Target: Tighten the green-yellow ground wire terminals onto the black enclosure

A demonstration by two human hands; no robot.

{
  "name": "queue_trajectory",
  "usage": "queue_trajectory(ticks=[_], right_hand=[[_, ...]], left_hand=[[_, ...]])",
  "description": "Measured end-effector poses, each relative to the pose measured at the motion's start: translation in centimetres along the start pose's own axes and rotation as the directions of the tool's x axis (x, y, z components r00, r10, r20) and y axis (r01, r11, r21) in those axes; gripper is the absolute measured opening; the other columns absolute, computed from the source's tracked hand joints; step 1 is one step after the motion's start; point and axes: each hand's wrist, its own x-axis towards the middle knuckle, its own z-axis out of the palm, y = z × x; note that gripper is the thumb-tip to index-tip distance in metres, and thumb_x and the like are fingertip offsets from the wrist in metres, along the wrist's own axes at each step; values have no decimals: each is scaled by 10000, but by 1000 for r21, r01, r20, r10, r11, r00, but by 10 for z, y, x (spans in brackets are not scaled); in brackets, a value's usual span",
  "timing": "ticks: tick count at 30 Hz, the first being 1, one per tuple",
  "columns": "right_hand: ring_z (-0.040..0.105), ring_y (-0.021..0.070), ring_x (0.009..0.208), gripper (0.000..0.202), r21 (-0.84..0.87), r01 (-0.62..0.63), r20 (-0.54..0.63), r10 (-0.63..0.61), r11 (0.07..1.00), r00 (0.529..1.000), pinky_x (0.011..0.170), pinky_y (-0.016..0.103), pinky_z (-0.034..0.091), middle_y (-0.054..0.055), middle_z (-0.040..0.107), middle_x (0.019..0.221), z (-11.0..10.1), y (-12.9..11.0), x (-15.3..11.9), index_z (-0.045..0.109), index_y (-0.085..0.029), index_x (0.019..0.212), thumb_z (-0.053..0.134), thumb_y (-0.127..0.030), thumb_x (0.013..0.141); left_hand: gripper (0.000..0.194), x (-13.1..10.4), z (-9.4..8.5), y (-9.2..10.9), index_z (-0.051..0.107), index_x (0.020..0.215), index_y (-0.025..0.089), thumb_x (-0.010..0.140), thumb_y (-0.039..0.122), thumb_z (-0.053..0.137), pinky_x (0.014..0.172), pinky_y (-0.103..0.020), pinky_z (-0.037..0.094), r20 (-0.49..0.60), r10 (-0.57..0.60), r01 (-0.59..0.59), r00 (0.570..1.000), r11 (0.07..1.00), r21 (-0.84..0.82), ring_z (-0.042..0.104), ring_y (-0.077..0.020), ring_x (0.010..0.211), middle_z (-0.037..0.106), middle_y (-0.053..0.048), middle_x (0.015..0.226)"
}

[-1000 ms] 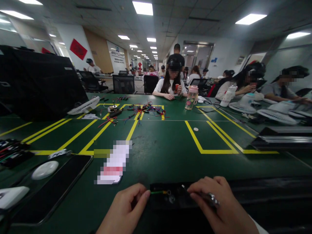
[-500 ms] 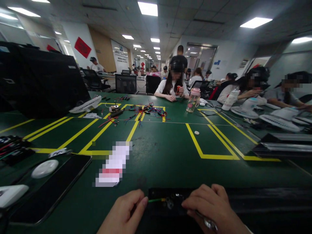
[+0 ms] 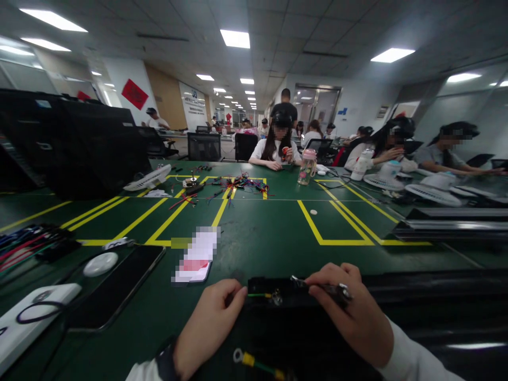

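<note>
In the head view, my left hand is pinched closed at the left end of a long black bar. A green wire runs from its fingertips to a ring terminal with a yellow sleeve, lying at the bar. My right hand grips a small silver wrench, its tip pointing left above the bar and its other end showing behind the fingers. Below, a second green wire with a yellow-sleeved ring terminal lies by the black parts.
A phone, a black tablet-like slab and a white power bank lie left. Wire bundles and a pink-lidded bottle stand farther back. Black metal profiles lie right. Co-workers sit across the table.
My right hand has lifted and turned, so the wrench now lies nearly level with its tip showing. The left hand keeps its pinch. The view has shifted, revealing the lower ring terminal.
</note>
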Motion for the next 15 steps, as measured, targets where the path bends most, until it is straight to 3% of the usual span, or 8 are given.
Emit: queue_trajectory(ticks=[5,11,15], right_hand=[[507,233,789,83,93,0,-78,7,996,997,786,413,318,-4,610,818,-3,2,-7,575,-253,937,551,-176,958],[527,201,729,108,266,34,59,-51,963,997,683,348,378,-21,580,737,-4,-15,-23,564,-244,826,625,-224,912],[561,170,669,111,338,50,81,-82,940,993,892,459,343,-37,600,749,-4,-27,-33,540,-241,824,636,-209,869]], left_hand=[[260,0,0,0,617,813,146,991,324,551,720,-326,485,-42,35,-34,999,999,18,604,-169,756,616,-6,807],[186,-1,3,2,625,849,152,970,278,560,765,-353,471,-96,41,-43,995,999,-19,603,-193,818,626,-21,865],[248,-5,4,-1,600,883,179,985,370,477,654,-314,446,-104,1,-13,995,994,-112,588,-201,737,616,-20,816]])
